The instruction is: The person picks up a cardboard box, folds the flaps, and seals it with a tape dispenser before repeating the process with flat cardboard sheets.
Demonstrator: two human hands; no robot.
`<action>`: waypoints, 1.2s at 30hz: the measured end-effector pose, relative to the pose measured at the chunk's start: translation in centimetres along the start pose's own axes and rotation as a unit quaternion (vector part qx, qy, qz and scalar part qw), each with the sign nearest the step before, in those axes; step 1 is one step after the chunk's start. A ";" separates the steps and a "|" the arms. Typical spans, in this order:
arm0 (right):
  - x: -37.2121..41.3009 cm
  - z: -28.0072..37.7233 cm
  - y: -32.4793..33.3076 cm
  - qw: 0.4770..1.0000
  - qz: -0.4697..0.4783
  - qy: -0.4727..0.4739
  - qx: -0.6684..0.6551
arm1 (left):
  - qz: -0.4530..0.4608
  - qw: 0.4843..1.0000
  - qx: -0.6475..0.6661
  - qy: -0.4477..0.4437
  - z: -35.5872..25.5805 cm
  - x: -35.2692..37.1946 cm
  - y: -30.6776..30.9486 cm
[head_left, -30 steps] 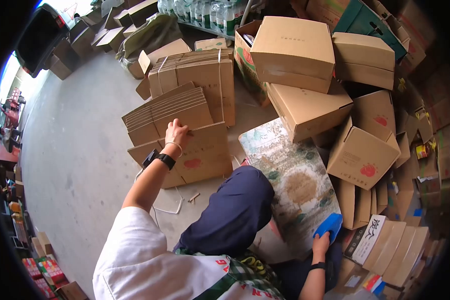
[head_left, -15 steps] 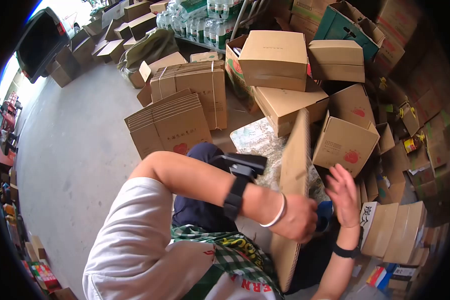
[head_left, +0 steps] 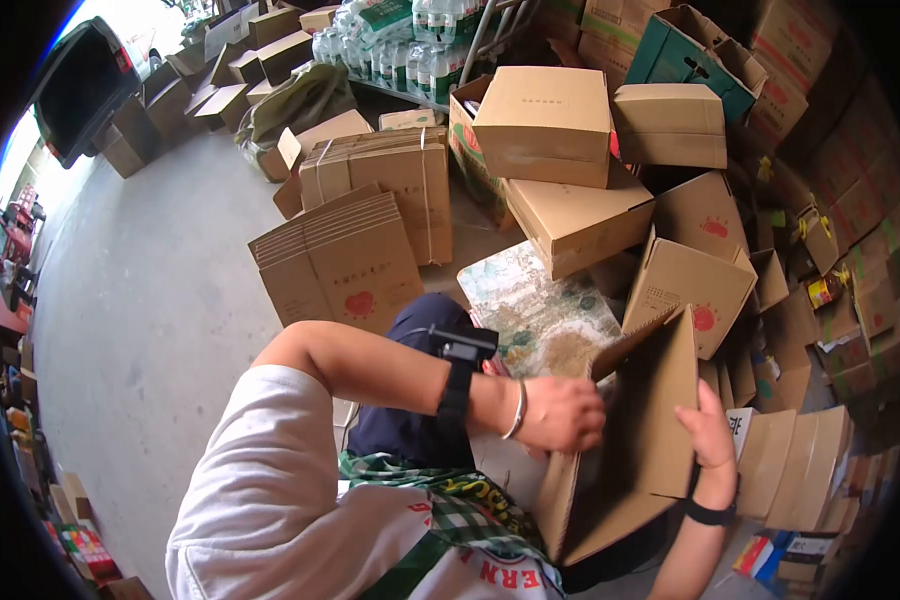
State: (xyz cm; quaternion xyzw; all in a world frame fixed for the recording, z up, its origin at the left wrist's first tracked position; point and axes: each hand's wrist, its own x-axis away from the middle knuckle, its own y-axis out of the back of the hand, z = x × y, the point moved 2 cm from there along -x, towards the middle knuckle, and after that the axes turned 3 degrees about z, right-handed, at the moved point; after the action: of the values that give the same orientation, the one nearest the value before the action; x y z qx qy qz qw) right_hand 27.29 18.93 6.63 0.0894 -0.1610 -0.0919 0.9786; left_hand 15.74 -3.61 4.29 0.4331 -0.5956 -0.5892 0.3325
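Fingertips hidden, our left hand clenches one side of the box; our right hand grasps the opposite side. Between them we see smooth, half-unfolded cardboard, its interior shadowed.

Bent at the left elbow, with the forearm level, pointing toward the carton. Curled at the edge of its left panel with the left hand, knuckles up. Gripping its right panel with the right hand, thumb over the edge, forearm slanting up from below.
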 end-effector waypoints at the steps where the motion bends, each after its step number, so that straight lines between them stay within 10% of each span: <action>1: 0.9 1.9 0.8 0.999 0.011 -0.004 0.039 | -0.029 0.999 0.002 0.041 1.3 0.6 1.1; 4: 2.3 5.3 1.5 0.982 0.062 0.021 0.175 | -0.194 0.969 -0.075 0.137 5.1 2.9 4.4; 8: 1.0 4.5 0.1 0.970 0.038 0.040 0.238 | -0.138 0.952 -0.102 0.253 8.6 4.4 4.1; 12: 3.9 6.2 -5.7 0.728 -0.164 0.203 0.634 | -0.116 0.965 -0.042 0.232 9.5 5.3 3.0; 24: 0.3 -0.2 -7.3 0.801 0.008 0.455 0.388 | -0.068 0.986 0.022 0.152 5.8 3.6 3.1; 30: 1.2 -2.3 -9.4 0.843 0.144 0.420 0.304 | 0.119 0.973 0.149 0.130 5.9 1.4 2.8; 34: 0.0 -4.0 -9.6 0.954 0.073 0.278 -0.082 | 0.259 0.936 0.209 0.112 5.1 -0.8 2.0; 36: 1.0 -2.5 -9.9 0.954 -0.005 0.278 0.109 | 0.201 0.946 0.197 0.160 5.7 -1.6 0.1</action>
State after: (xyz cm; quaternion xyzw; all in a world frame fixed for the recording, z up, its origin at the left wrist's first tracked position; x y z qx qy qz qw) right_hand 27.58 9.51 2.55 0.2180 0.1088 -0.0507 0.9685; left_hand 11.16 0.18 4.08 0.4500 -0.7136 -0.3041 0.4425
